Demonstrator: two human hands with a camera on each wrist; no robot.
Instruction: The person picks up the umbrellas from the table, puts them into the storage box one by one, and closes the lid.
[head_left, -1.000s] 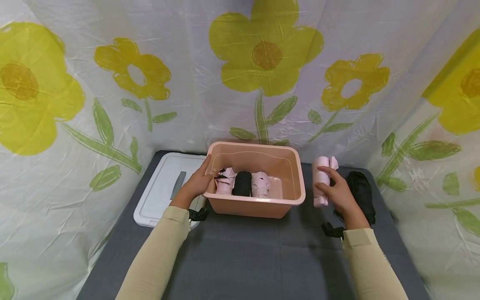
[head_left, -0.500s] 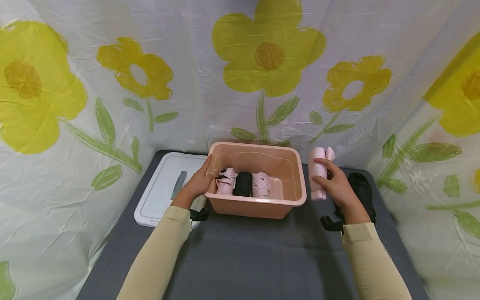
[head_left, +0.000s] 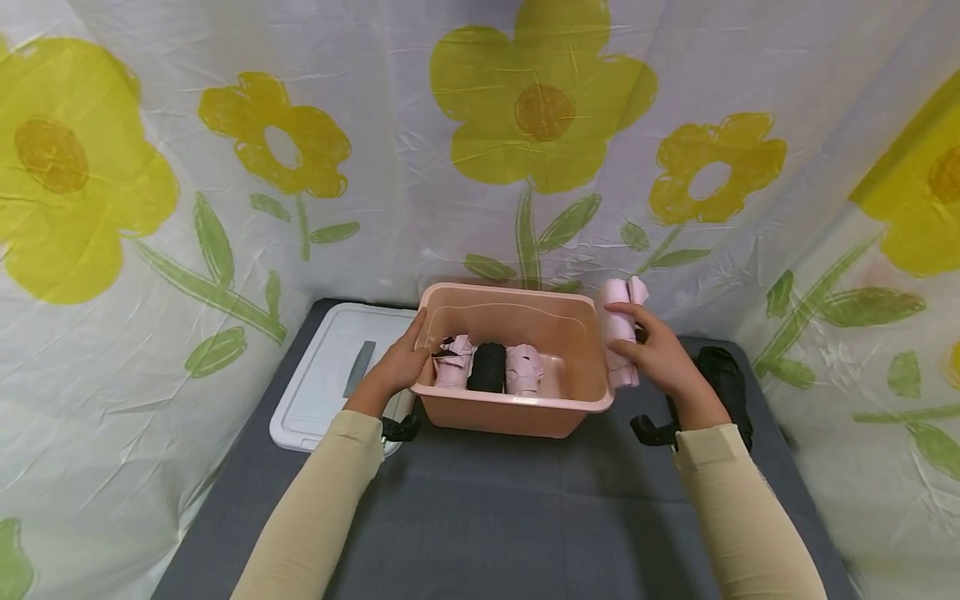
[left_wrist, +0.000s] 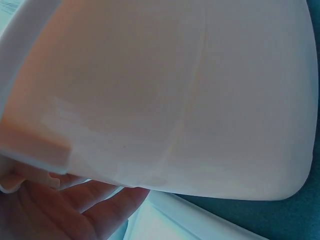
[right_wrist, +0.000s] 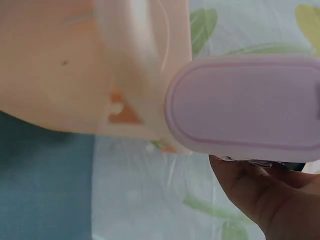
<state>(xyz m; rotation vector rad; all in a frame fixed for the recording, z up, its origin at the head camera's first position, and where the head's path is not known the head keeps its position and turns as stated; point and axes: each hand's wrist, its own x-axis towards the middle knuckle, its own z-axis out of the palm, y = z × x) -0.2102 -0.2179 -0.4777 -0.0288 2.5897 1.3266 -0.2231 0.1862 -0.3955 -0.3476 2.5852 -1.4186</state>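
Note:
My left hand (head_left: 396, 367) grips the left rim of a peach plastic storage bin (head_left: 495, 418); in the left wrist view its fingers (left_wrist: 107, 205) lie under the rim. With thumb and fingers my right hand (head_left: 656, 350) holds a pink folding umbrella (head_left: 617, 329) upright at the bin's right rim. Its smooth oval end (right_wrist: 245, 107) fills much of the right wrist view, overlapping the bin there. Standing in the bin from the left are a pink bundle (head_left: 452, 367) with black bits, a black bundle (head_left: 487, 368) and another pink bundle (head_left: 523, 371).
A white lid (head_left: 322, 375) with a grey handle lies left of the bin, partly behind the left arm. Right of the right hand is a black folded bundle (head_left: 722, 379). Dark grey cloth (head_left: 495, 508) covers the table. A flower-printed curtain (head_left: 390, 183) rises behind.
My right hand has moved left and slightly up with the pink umbrella, from beside the black bundle to the bin's right rim. The left hand stays on the bin.

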